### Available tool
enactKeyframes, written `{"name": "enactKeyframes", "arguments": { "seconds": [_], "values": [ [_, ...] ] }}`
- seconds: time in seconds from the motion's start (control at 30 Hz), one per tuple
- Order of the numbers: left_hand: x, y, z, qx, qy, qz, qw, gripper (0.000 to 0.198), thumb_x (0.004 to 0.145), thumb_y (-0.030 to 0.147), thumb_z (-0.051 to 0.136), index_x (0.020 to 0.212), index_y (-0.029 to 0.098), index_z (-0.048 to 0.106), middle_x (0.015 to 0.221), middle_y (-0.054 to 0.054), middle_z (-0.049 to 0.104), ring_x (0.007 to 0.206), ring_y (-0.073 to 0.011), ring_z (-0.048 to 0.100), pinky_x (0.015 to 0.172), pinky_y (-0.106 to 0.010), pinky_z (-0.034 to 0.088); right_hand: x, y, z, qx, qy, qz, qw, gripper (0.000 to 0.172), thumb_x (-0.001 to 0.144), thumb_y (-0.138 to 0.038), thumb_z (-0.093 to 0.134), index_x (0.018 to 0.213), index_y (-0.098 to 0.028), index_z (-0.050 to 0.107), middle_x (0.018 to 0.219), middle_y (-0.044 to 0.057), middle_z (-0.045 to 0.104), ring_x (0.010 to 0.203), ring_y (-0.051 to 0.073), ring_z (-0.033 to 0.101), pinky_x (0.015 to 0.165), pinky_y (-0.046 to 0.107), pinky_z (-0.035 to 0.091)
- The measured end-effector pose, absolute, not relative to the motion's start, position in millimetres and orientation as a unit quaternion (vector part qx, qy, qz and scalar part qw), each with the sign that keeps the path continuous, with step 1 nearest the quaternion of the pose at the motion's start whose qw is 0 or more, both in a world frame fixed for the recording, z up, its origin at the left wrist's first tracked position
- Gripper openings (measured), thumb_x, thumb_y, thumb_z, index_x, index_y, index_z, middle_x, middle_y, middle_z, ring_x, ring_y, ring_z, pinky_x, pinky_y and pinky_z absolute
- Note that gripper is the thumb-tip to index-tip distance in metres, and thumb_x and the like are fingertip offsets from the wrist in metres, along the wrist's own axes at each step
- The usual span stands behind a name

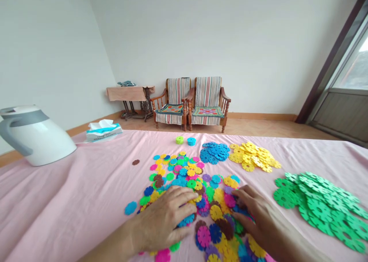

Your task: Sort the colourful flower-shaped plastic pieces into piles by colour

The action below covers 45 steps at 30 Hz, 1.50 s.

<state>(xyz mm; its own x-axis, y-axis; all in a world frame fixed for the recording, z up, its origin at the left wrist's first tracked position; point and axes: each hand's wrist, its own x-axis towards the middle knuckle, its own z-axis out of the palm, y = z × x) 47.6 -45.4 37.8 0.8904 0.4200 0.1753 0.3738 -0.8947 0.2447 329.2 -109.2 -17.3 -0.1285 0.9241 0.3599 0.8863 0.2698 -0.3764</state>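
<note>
A mixed spread of colourful plastic snowflake discs lies before me in pink, yellow, blue, green, purple and brown. My left hand rests over the left part of this spread, its fingers apart and touching discs. At the right side of the same spread, my right hand has thumb and fingers apart, close to a pink disc and some dark blue ones. No disc shows gripped in either hand, though the palms hide some of them.
Beyond the spread are a blue disc pile, a yellow pile, a green pile, and small lime and light-blue stacks. A white jug and a tissue box stand left on the pink cloth.
</note>
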Motion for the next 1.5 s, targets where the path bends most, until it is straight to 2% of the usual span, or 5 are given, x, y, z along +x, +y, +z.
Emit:
{"name": "enactKeyframes", "arguments": {
  "seconds": [0.37,0.5,0.7,1.13,1.5],
  "values": [
    [27,-16,27,0.953,0.265,0.137,0.046,0.036,0.076,-0.002,0.041,0.097,0.019,0.061,0.112,-0.005,0.062,0.106,-0.0212,0.052,0.095,-0.037,0.039,315,-102,10,-0.595,-0.709,0.131,0.354,0.028,0.092,-0.036,0.038,0.105,-0.022,0.059,0.092,0.006,0.064,0.068,0.014,0.064,0.061,0.026,0.052],
    [34,-25,32,0.956,0.253,0.142,0.051,0.028,0.081,0.004,0.045,0.096,0.019,0.063,0.098,-0.004,0.063,0.093,-0.0192,0.054,0.085,-0.034,0.042,307,-104,0,-0.597,-0.729,0.120,0.313,0.025,0.089,-0.035,0.044,0.097,-0.023,0.065,0.079,0.003,0.064,0.066,0.015,0.062,0.057,0.025,0.050],
    [42,-39,39,0.968,0.199,0.103,0.114,0.027,0.080,0.006,0.049,0.094,0.021,0.066,0.089,-0.003,0.067,0.082,-0.0162,0.058,0.075,-0.029,0.044,283,-111,-4,-0.546,-0.786,0.093,0.273,0.039,0.073,-0.025,0.061,0.112,-0.027,0.061,0.113,0.007,0.060,0.099,0.023,0.059,0.083,0.035,0.051],
    [36,-23,25,0.879,0.441,0.176,0.048,0.026,0.081,0.031,0.062,0.104,0.020,0.063,0.099,-0.006,0.059,0.097,-0.0236,0.053,0.088,-0.041,0.045,303,-99,-38,-0.549,-0.758,0.022,0.352,0.017,0.085,-0.031,0.051,0.098,-0.025,0.059,0.098,0.005,0.064,0.087,0.018,0.064,0.074,0.028,0.053],
    [44,-34,28,0.909,0.279,0.257,0.173,0.024,0.090,0.023,0.050,0.110,0.020,0.063,0.106,-0.006,0.063,0.099,-0.0169,0.058,0.090,-0.029,0.046,310,-94,-33,-0.573,-0.730,0.023,0.373,0.021,0.088,-0.036,0.047,0.099,-0.024,0.059,0.099,0.005,0.066,0.088,0.017,0.065,0.074,0.026,0.054]
  ]
}}
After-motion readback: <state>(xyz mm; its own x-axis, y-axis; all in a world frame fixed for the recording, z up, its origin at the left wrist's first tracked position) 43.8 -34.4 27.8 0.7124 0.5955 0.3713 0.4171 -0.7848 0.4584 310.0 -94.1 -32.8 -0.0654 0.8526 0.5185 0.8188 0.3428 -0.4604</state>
